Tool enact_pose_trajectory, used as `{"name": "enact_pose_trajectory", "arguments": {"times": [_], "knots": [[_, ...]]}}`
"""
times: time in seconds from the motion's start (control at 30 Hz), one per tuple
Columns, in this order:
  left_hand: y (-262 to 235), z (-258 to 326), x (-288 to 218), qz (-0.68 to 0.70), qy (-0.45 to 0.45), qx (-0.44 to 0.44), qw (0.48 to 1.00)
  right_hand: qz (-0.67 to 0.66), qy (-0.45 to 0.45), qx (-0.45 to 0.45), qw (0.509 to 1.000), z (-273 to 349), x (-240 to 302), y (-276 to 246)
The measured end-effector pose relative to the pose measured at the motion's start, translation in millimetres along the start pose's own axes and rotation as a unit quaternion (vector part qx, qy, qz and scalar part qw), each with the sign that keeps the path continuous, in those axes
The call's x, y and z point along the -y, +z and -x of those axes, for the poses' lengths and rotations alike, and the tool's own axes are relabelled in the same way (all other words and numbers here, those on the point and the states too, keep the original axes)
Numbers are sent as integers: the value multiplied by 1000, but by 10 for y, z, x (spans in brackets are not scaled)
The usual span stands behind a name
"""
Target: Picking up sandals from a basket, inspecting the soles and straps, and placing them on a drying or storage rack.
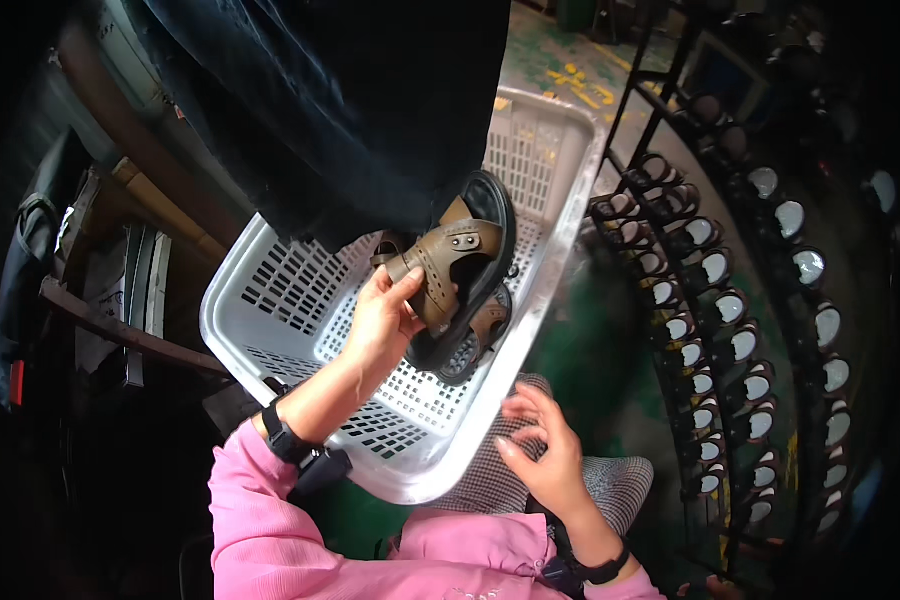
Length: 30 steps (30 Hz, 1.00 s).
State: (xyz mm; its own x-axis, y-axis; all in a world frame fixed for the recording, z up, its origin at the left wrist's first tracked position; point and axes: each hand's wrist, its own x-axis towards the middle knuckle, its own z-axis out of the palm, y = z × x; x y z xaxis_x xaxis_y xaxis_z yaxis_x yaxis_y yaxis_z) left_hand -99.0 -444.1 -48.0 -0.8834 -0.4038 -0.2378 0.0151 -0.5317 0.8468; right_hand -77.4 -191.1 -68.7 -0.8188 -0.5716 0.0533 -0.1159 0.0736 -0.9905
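Note:
My left hand [383, 322] grips a brown strapped sandal [457, 263] with a black sole, held over a white perforated plastic basket [300, 305]. A second brown sandal [480, 335] lies in the basket just under the first. My right hand [545, 450] hovers above my checked-trouser knee, beside the basket's near rim, fingers apart and holding nothing. Both wrists wear dark bands, and my sleeves are pink.
A dark garment [340, 100] hangs over the basket's far left part. A black rack [730, 330] to the right carries many shoes in rows. Behind it is a green floor with yellow markings [575, 80]. Dark frames and cardboard [120, 260] stand at the left.

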Motion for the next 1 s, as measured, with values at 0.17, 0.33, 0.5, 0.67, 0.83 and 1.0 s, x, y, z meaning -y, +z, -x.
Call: {"name": "enact_pose_trajectory", "arguments": {"times": [0.17, 0.33, 0.5, 0.67, 0.83, 1.0], "knots": [[862, 1057, 263, 116, -14, 139, 983, 52, -100, -218, 969, 85, -33, 336], [1133, 1783, 922, -50, 34, 308, 950, -205, -1, -312, 928, 761, -349, -134], [853, 2265, 1400, -72, -100, 383, 915, -346, 67, -336, 873, 1769, -467, -547], [662, 2557, 1814, -187, -101, 329, 920, -368, 108, -390, 837, 2573, -550, -448], [745, 2743, 2285, -347, 2, 358, 867, -313, 95, -416, 848, 3017, -685, -256], [655, 2672, 2564, -234, -114, 352, 899, -158, 94, -385, 905, 2995, -720, -124]]}}
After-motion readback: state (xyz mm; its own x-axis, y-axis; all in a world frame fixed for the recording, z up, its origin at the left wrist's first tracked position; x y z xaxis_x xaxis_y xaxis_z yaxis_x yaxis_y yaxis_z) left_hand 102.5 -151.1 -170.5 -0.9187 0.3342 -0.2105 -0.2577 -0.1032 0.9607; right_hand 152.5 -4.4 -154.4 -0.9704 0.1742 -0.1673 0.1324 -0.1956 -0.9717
